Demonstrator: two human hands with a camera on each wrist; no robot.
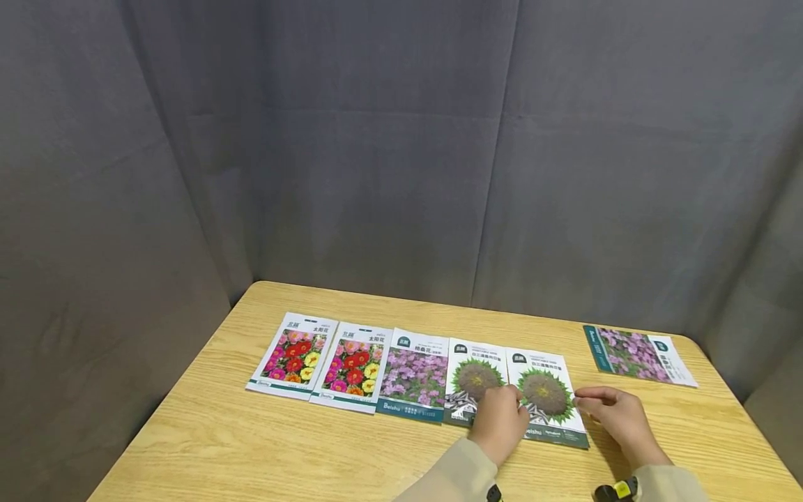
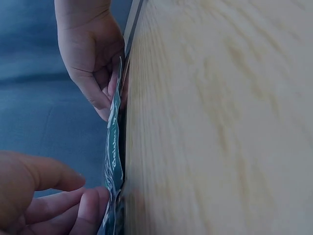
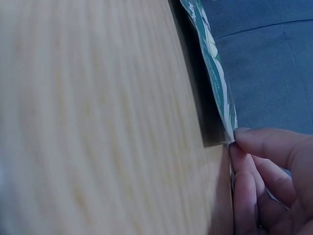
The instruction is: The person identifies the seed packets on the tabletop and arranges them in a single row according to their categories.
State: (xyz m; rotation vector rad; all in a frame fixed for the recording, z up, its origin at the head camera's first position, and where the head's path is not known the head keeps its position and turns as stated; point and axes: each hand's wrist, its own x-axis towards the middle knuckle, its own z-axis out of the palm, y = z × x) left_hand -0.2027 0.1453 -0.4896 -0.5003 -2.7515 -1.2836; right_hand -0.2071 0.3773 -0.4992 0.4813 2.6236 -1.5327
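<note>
A white-and-green sunflower seed packet [image 1: 546,390] lies at the right end of a row on the table. My left hand [image 1: 502,422], fingers curled, is at its left edge, where it meets a matching sunflower seed packet [image 1: 475,373]. In the left wrist view, fingertips of the left hand [image 2: 54,200] touch the packet's edge. My right hand [image 1: 621,422] holds the right edge of the end packet. The right wrist view shows the right hand's thumb and fingers [image 3: 266,147] pinching a corner, with that packet edge [image 3: 220,88] raised slightly above the wood.
Leftward in the row lie a purple-flower seed packet [image 1: 412,376] and two red-and-yellow-flower packets [image 1: 351,369], [image 1: 295,355]. Another purple-flower packet [image 1: 640,355] lies turned sideways at the back right. Grey curtains [image 1: 389,174] stand behind the wooden table [image 1: 251,446].
</note>
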